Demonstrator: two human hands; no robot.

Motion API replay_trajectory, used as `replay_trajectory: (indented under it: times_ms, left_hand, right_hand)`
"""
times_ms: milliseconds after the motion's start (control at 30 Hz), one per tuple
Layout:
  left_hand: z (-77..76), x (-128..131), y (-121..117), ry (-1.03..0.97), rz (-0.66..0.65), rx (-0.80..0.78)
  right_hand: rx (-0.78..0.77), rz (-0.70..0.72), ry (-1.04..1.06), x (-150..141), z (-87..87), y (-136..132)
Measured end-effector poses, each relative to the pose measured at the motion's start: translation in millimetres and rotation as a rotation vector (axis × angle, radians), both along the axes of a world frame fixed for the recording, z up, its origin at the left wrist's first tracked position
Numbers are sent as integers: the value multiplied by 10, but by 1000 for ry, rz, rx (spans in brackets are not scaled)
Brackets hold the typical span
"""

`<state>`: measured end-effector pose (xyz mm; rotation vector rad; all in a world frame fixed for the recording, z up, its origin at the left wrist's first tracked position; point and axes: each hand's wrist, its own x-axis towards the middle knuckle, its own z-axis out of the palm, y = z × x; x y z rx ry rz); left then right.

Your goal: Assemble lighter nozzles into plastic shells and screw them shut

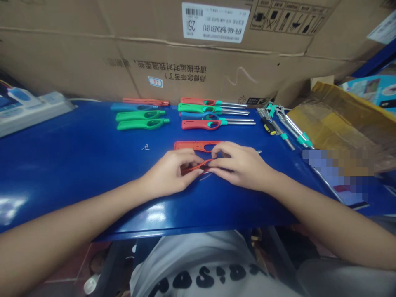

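Hands: The left hand [168, 173] and right hand [239, 165] meet over the bench edge, both closed in a fingertip pinch on one small red piece, neither clenched nor released.

Red strip: The thin red strip [196, 167] is stretched between the fingertips, just above the blue surface. Its exact kind is too small to tell.

Red shell: The red lighter shell [188, 145] lies flat just beyond the hands, partly under the right fingers, with no metal barrel fitted and the strip not seated in it.

Bench: The blue workbench [77, 165] carries a tiny pale scrap [145, 147] left of the shell.

Lighters: Beyond, red, green and blue lighters with metal barrels, among them a red one [201, 124], lie in a neat row. To the left, a green lighter handle [142, 124] heads a group of handles without barrels.

Tools: To the right lie a yellow-and-black screwdriver [268, 127] and a cluster of metal barrels with teal fittings [291, 128].

Behind: A white power strip [37, 109] sits at the far left, and a large cardboard carton [161, 70] closes off the back of the bench.
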<state>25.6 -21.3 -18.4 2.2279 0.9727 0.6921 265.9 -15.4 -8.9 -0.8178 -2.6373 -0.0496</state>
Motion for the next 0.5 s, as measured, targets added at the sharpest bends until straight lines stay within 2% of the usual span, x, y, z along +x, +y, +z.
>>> replay_trajectory:
  times_ms: [167,500]
  left_hand:
    - [-34,19,2,-42,-9,8]
    - [-36,78,-80,-87,27,-3]
  right_hand:
    - [70,-16,4,-40,-42,0]
    - [280,87,-59,-88,-74,-45]
